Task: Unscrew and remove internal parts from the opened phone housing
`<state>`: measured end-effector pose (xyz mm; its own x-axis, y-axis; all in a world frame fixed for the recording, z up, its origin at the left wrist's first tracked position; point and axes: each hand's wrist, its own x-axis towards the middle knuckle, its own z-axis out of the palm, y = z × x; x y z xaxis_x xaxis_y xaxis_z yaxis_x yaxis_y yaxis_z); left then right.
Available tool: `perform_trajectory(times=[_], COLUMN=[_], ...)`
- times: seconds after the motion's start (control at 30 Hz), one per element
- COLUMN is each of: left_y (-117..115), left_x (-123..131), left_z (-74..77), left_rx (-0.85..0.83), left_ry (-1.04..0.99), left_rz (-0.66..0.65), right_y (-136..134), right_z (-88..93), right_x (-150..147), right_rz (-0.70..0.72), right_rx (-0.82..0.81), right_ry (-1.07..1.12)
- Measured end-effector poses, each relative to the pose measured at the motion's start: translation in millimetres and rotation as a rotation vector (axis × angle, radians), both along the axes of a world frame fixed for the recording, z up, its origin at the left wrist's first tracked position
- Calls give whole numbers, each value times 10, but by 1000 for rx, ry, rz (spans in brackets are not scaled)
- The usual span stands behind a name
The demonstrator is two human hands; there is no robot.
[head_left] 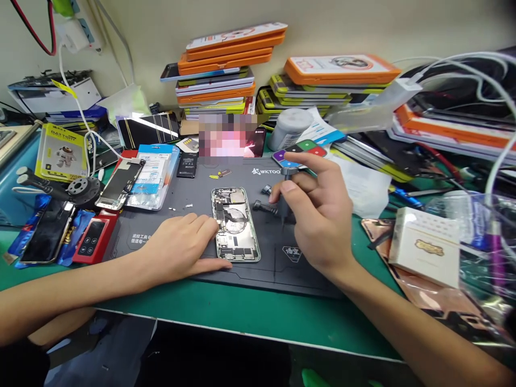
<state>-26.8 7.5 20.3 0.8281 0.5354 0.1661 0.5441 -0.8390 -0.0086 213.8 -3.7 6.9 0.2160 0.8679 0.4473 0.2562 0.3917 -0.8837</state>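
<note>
An opened phone (237, 241) lies on the dark mat, its inner parts, flat cable and round coil area exposed. My left hand (183, 242) rests at its left side, curled fingertips on the frame edge and thumb stretched along the bottom end. In my right hand (322, 209) a screwdriver (284, 207) stands roughly upright, its capped top between thumb and fingers. Its tip is over the mat to the right of the phone, apart from it. Small dark screwdriver-like tools (263, 206) lie just behind that hand. A phone battery (187, 165) is farther back.
A removed phone screen (121, 185) and a red device (95, 236) are at left. Behind the mat (161, 201) stand stacked orange boxes (229, 54) and a partly blurred lit phone (255, 142). A white box (427, 247) and cables crowd the right side.
</note>
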Motion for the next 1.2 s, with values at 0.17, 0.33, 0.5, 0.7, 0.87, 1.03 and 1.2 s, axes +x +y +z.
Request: perform_trajectory(times=[0.17,0.33,0.5,0.7,0.87,1.03,1.2], left_y=[15,38,-92,-178,-79,-85,-100], left_x=[-41,-68,-50,-53,-61,-73,-70], left_z=[-67,-118,-94,-66,-141,-163,-143], left_rx=[25,18,246,342,110,77,47], left_ry=[-94,-154,-80,-45,-154,-178,-176], left_rz=[-51,-104,-219,-334,-254,-262,-234], right_y=[98,241,286,282,271,185,27], right_z=[72,108,110,27,22,99,83], right_x=[176,465,663,718,642,570,475], right_rz=[-111,-183,-118,-99,-117,165,124], right_rx=[-75,-200,-263,-238,-68,64,-16], right_ry=[-319,-832,-1149,-1257,-1257,-1091,-1286])
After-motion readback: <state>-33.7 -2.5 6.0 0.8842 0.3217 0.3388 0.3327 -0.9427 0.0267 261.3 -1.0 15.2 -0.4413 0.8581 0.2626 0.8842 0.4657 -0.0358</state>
